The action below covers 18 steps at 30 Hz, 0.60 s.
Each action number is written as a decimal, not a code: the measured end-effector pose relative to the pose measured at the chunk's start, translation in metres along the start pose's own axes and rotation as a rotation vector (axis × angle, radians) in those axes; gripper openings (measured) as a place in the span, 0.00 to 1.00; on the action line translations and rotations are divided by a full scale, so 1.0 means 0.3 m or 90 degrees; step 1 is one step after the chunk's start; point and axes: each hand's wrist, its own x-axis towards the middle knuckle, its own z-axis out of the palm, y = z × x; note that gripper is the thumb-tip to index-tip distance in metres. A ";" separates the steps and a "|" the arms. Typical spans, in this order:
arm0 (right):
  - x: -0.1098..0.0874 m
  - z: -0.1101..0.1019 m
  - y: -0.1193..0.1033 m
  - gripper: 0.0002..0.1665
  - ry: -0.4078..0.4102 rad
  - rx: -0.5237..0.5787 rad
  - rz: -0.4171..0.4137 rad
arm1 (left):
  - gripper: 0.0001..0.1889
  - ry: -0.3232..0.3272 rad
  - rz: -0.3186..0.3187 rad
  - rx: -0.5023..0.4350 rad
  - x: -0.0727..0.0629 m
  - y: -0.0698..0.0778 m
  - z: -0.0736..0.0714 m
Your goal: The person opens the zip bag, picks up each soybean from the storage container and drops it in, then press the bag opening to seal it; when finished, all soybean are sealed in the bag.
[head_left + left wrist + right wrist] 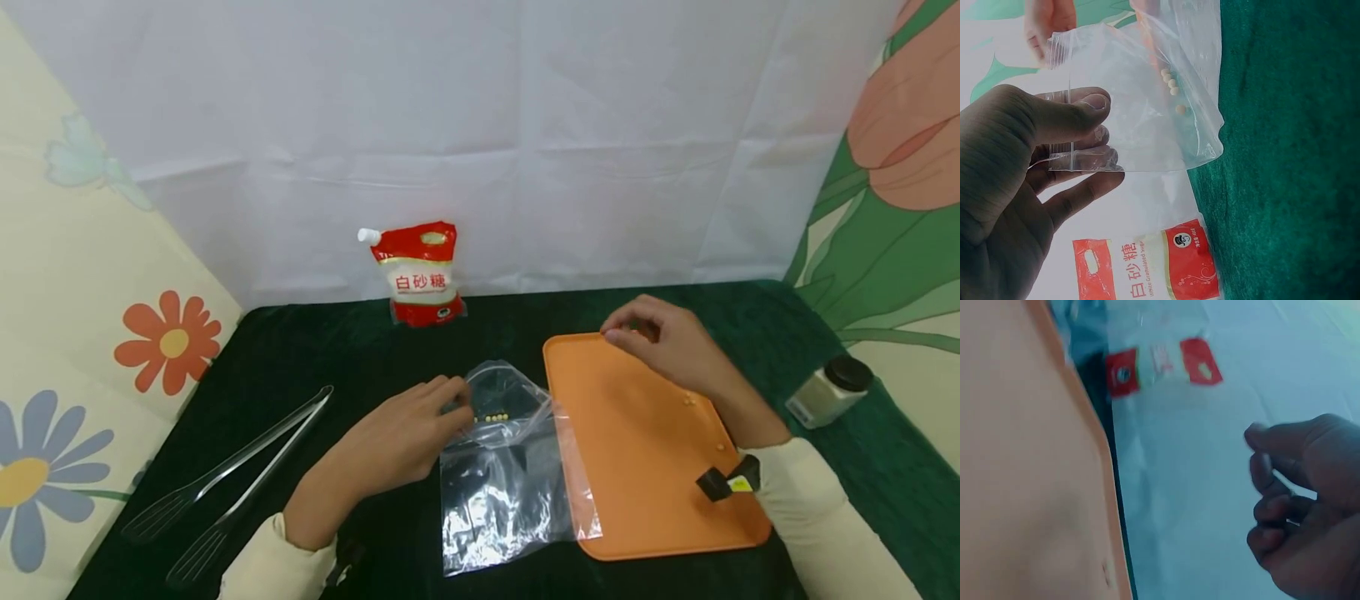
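My left hand (408, 425) grips a clear zip bag (1129, 125) by its zip edge, thumb on the near side and fingers behind. Several small pale tablets (1172, 84) lie along the bottom of the bag. Over the far edge of the orange cutting board (630, 500) is my right hand (667, 342), its fingers curled with thumb and index tips close together. Nothing shows between those fingertips in the right wrist view, but I cannot tell whether something tiny is hidden there. A few pale tablets (690, 401) sit near the board's right edge.
More clear plastic (498, 508) lies below the held bag, overlapping the board's left side. Metal tongs (240, 483) lie at the left. A red and white sugar pouch (420, 275) stands at the back. A black-lidded jar (828, 392) is at the right.
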 end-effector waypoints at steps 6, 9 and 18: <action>0.007 -0.038 0.095 0.11 0.005 -0.194 0.046 | 0.15 0.003 0.000 -0.004 -0.005 -0.002 0.003; 0.007 -0.034 0.146 0.11 -0.042 -0.221 0.091 | 0.15 0.007 0.001 -0.010 -0.008 -0.002 0.007; -0.015 -0.073 0.240 0.04 -0.170 -0.195 0.136 | 0.14 0.012 0.011 0.001 -0.007 -0.003 0.004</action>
